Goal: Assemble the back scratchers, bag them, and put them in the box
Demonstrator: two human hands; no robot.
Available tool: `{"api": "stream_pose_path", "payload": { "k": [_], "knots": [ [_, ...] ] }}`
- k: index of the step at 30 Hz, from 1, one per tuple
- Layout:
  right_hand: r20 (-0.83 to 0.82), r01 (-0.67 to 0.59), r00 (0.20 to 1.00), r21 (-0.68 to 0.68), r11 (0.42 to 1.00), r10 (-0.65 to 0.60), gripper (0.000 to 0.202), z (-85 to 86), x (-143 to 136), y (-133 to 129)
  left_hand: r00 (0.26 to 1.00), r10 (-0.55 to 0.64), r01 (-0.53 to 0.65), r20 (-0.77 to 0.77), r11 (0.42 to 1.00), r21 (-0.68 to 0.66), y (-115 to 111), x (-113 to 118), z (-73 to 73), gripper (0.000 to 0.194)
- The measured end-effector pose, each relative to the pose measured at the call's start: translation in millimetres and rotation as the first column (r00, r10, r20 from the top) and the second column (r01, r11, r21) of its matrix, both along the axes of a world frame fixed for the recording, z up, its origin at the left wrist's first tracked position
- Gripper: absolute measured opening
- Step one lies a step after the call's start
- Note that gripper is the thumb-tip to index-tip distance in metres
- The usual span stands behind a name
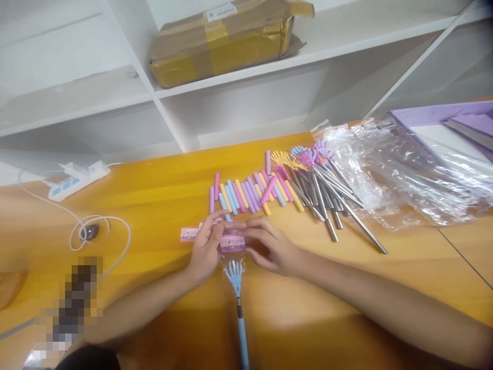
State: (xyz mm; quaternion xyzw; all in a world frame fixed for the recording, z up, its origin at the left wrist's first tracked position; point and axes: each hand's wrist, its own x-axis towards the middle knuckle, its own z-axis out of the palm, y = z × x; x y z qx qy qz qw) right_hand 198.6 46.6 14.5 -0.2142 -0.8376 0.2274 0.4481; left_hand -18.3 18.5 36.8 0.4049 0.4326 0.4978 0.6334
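My left hand [208,246] and my right hand [273,246] meet over a small pink printed card [232,243], each with its fingers closed on an edge of it. Below the card lies a back scratcher [234,280] with a light blue hand-shaped head, a metal neck and a blue grip, pointing toward me. Around its head shows the shine of a clear plastic bag. More pink cards [188,234] lie beside my left hand, partly hidden by it. Just beyond my hands is a spread of pink, purple, yellow and blue grip tubes [241,195].
Metal back scratcher rods [327,195] with coloured hand heads are piled at the right. Clear plastic bags [377,169] and a purple box [423,110] lie past them. At left are a power strip [79,180] and a coiled cable [127,236]. A cardboard box [223,46] sits on the shelf.
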Motion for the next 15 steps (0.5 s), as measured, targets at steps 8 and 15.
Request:
{"api": "stream_pose_path", "payload": {
  "k": [8,15],
  "knots": [
    [0.018,-0.074,0.997,-0.043,0.996,0.075,0.045,-5.4,0,0,0.986,0.035,-0.021,0.165,0.996,-0.086,-2,11,10.7,0.037],
    [0.115,-0.157,0.981,-0.022,0.987,0.158,0.049,-0.4,-2,0,0.994,0.024,-0.017,0.106,0.998,-0.066,-6,12,7.8,0.037]
  ]
}}
